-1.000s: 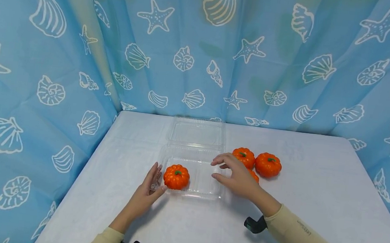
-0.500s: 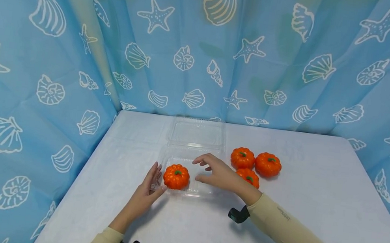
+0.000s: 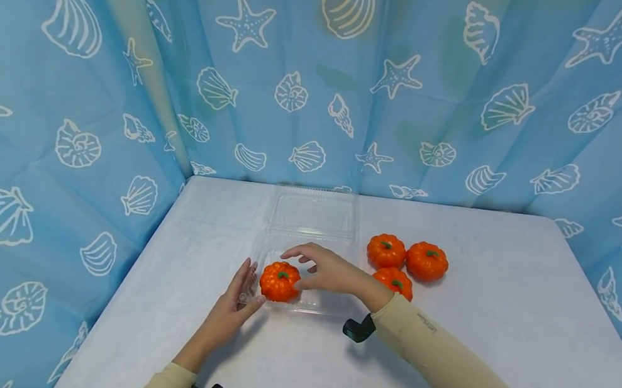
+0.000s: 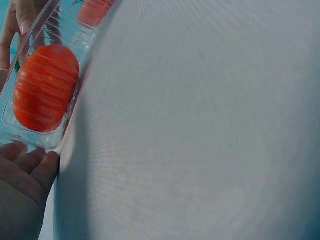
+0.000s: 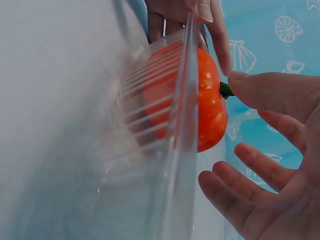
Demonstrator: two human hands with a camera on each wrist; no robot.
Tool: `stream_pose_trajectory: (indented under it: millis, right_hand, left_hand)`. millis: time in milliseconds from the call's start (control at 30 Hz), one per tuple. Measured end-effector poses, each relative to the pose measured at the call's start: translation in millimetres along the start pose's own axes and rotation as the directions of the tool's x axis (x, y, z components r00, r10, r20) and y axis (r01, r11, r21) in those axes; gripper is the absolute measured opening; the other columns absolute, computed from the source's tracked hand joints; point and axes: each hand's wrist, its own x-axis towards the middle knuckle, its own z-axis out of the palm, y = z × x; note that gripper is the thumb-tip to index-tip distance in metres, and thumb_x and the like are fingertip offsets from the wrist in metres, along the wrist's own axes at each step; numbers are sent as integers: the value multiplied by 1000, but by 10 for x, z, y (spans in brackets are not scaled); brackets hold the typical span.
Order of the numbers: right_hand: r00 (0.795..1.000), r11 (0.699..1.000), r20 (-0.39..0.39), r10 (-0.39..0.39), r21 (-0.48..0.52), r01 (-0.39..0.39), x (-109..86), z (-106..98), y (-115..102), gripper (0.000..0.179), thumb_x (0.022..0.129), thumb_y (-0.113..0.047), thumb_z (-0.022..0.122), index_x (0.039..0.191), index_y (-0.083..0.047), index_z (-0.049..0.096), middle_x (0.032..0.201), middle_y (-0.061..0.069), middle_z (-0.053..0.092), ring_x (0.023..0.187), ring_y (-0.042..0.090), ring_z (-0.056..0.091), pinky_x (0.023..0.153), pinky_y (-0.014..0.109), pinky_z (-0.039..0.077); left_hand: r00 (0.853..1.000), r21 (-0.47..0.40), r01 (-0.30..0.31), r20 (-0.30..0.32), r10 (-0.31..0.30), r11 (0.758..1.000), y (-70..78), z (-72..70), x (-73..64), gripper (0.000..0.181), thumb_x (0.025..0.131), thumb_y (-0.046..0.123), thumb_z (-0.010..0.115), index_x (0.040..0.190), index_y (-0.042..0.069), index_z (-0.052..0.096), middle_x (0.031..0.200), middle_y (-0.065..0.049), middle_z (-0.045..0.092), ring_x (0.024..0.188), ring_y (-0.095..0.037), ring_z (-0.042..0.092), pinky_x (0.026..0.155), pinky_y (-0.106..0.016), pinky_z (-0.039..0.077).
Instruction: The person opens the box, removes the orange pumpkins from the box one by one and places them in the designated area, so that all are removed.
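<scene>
A small orange toy pumpkin [image 3: 279, 282] with a green stem sits in the left part of a clear plastic clamshell box [image 3: 327, 306], whose lid [image 3: 315, 212] lies folded back. My left hand [image 3: 227, 315] rests against the box's left wall with fingers straight; in the left wrist view its fingertips [image 4: 47, 167] meet the box's end. Over the pumpkin reaches my right hand [image 3: 331, 272], fingers spread and holding nothing. In the right wrist view its thumb [image 5: 270, 92] is close to the stem [image 5: 226, 90]; whether they touch I cannot tell.
Three more orange pumpkins stand together right of the box: a back left one [image 3: 386, 251], a right one [image 3: 427, 262] and a front one [image 3: 395, 282]. A white cloth covers the table [image 3: 478, 338]. A blue shell-print curtain [image 3: 272, 127] hangs behind and to the left.
My right hand has moved left, from beside the three pumpkins to over the pumpkin in the box. My left hand, the box and all the pumpkins have stayed in place.
</scene>
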Motion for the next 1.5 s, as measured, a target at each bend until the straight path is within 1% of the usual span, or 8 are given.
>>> stream_pose_trajectory:
  millis: [100,200,367,600,867,1233,1400,1500]
  right_hand:
    - [1000,1000,16,-12,5,12,51,24,-7,55,90,-11,78,142,-16,58,146,8,52,133,35,50,105,53,49]
    - [1000,1000,27,-10,-5,11,91,64,0,54,90,-12,78,141,-19,60,146,4,54,135,31,49,105,54,48]
    - [999,1000,44,5,-16,-4,129,135,4,53,89,-8,78,139,-19,63,144,2,56,131,25,52,106,50,49]
    - [1000,998,14,28,-48,-27,130,189,31,49,88,-5,79,133,-21,67,139,2,59,127,23,55,104,42,51]
    - [1000,996,-5,25,-86,-26,48,152,39,48,89,-10,80,134,-23,67,137,2,58,124,23,56,101,42,53]
    - [994,984,-80,74,-156,-86,-110,58,144,48,89,-15,81,134,-25,67,138,4,57,124,23,56,100,40,54]
    - [995,983,-92,49,-173,-64,-160,37,151,48,89,-16,81,134,-22,67,135,8,57,120,25,58,96,39,56]
    - [994,984,-104,44,-167,-61,-186,33,147,49,88,-19,82,134,-22,66,134,8,56,119,24,58,93,36,58]
  left_hand:
    - [1000,1,-6,-5,6,1000,2,-3,3,85,100,30,67,165,17,14,165,-7,30,150,-29,31,112,-54,38]
    - [1000,5,-13,-5,13,1000,7,-4,6,85,100,30,67,165,17,14,165,-7,29,150,-29,31,112,-54,39]
    - [1000,12,-19,0,19,1000,9,-5,3,85,100,30,67,165,17,14,166,-7,29,150,-29,31,111,-53,40]
    - [1000,16,-24,-2,24,1000,-2,-1,9,84,100,31,67,165,17,15,165,-6,30,150,-28,31,111,-54,40]
    - [1000,23,-19,-2,19,1000,14,4,-1,86,100,30,68,165,17,13,165,-5,30,150,-27,31,110,-53,42]
    - [1000,46,-23,-12,23,999,19,10,0,85,100,25,67,165,14,13,166,-5,29,150,-28,30,108,-52,44]
    - [1000,33,-20,-14,20,999,29,11,-10,86,99,21,68,165,13,13,165,-5,29,150,-28,29,108,-52,44]
    - [999,39,-27,-15,28,999,37,12,-19,85,99,22,67,164,11,14,165,-8,30,150,-30,30,107,-53,45]
